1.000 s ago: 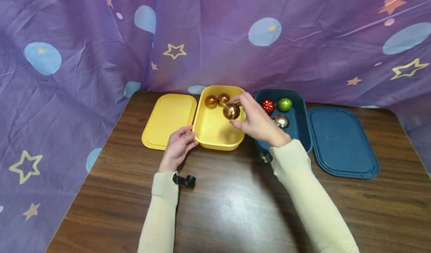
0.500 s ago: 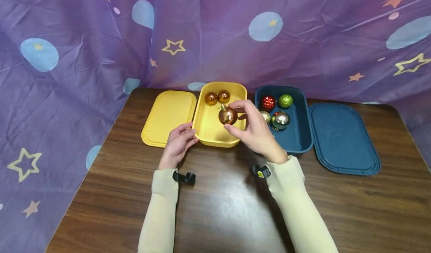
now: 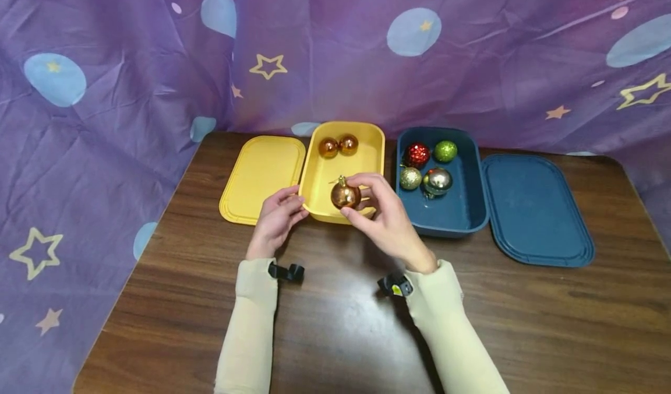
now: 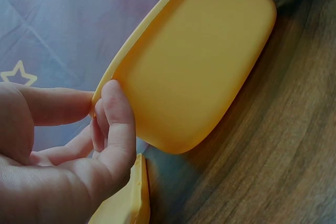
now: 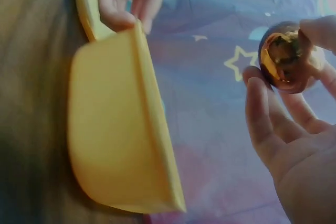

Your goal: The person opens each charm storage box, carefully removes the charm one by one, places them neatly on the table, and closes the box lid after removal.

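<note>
My right hand (image 3: 385,222) holds a shiny copper Christmas ball (image 3: 345,194) between thumb and fingers, above the near end of the yellow container (image 3: 381,149). In the right wrist view the copper ball (image 5: 283,59) hangs higher than the container's rim. My left hand (image 3: 275,222) pinches the container's near left rim; the left wrist view has thumb and fingers on either side of that rim (image 4: 121,51). Two more copper balls, one (image 3: 328,147) beside the other (image 3: 348,144), lie at the container's far end.
Right of it stands a blue container (image 3: 456,210) with a red ball (image 3: 417,155), a green ball (image 3: 445,151), a gold glitter ball (image 3: 410,178) and a silvery ball (image 3: 437,182). A yellow lid (image 3: 262,178) lies left, a blue lid (image 3: 537,210) right. A purple curtain (image 3: 335,50) hangs behind.
My right hand has carried the copper ball left and nearer to me, from over the container's middle to its near end. The gold glitter ball has come into sight. The left hand keeps its place.
</note>
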The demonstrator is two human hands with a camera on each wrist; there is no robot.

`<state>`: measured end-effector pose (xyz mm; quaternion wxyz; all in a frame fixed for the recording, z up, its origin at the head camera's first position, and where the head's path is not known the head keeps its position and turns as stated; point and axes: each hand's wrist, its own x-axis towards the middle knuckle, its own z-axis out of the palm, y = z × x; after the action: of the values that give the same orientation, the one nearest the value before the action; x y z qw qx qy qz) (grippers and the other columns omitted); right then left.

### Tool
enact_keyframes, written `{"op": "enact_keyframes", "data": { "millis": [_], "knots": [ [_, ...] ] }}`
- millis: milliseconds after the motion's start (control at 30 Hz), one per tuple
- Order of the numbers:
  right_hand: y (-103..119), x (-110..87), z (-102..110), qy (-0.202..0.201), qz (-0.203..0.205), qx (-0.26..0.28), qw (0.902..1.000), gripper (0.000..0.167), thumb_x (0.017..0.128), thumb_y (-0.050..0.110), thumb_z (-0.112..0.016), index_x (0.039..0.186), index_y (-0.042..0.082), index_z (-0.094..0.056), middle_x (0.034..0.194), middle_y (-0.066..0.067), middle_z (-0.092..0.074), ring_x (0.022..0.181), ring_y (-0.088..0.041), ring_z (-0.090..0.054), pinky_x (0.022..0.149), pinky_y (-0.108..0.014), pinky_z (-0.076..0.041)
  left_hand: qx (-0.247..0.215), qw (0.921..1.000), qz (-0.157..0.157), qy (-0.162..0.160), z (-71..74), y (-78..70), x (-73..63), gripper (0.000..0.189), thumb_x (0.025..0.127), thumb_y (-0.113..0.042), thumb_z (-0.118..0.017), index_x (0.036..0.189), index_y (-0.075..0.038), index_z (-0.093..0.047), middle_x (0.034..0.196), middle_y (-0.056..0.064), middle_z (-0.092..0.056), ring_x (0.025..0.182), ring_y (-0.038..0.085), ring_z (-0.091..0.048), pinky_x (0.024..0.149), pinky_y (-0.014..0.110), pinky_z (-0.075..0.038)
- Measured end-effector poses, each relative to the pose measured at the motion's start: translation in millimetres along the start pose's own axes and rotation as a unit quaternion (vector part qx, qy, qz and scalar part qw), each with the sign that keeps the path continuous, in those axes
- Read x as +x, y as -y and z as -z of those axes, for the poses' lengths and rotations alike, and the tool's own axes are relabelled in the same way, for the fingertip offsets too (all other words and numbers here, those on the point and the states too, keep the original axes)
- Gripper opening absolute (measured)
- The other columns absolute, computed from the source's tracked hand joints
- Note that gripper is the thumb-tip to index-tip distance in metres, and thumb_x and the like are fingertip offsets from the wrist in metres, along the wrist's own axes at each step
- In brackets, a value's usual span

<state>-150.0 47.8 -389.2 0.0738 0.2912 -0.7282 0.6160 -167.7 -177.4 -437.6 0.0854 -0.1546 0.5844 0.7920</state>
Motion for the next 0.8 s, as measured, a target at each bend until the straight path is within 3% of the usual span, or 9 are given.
{"op": "enact_keyframes", "data": {
  "millis": [333,600,800],
  "knots": [
    [4.1,-15.3,-19.6,-0.043,-0.024,0.104,0.9934,0.045,0.080,-0.014,-0.066,0.122,-0.007,-0.051,0.130,-0.016,-0.050,0.106,-0.013,-0.061,0.078,-0.020,-0.054,-0.008,0.9999,-0.005,0.005,1.8,-0.3,0.3,0.046,0.095,0.003,-0.051,0.140,0.006,-0.040,0.089,0.000,-0.054,0.073,0.008,-0.058,0.070,0.019,-0.055],
    [-3.0,-26.7,-32.6,-0.011,-0.025,0.114,0.9931,0.059,0.072,-0.018,-0.070,0.125,-0.009,-0.046,0.129,-0.022,-0.048,0.100,-0.011,-0.060,0.076,-0.020,-0.054,-0.009,0.9999,-0.006,0.003,3.4,0.5,1.5,0.046,0.094,0.001,-0.053,0.139,0.006,-0.042,0.094,0.005,-0.054,0.076,0.010,-0.058,0.071,0.020,-0.056],
    [-9.0,-34.5,-40.8,0.009,-0.038,0.104,0.9938,0.059,0.071,-0.020,-0.068,0.125,-0.008,-0.046,0.128,-0.022,-0.048,0.096,-0.009,-0.062,0.073,-0.021,-0.055,-0.005,1.0000,-0.003,0.003,4.1,0.9,2.7,0.046,0.095,0.001,-0.052,0.139,0.006,-0.041,0.094,0.004,-0.054,0.081,0.013,-0.059,0.073,0.019,-0.056]
  ]
}}
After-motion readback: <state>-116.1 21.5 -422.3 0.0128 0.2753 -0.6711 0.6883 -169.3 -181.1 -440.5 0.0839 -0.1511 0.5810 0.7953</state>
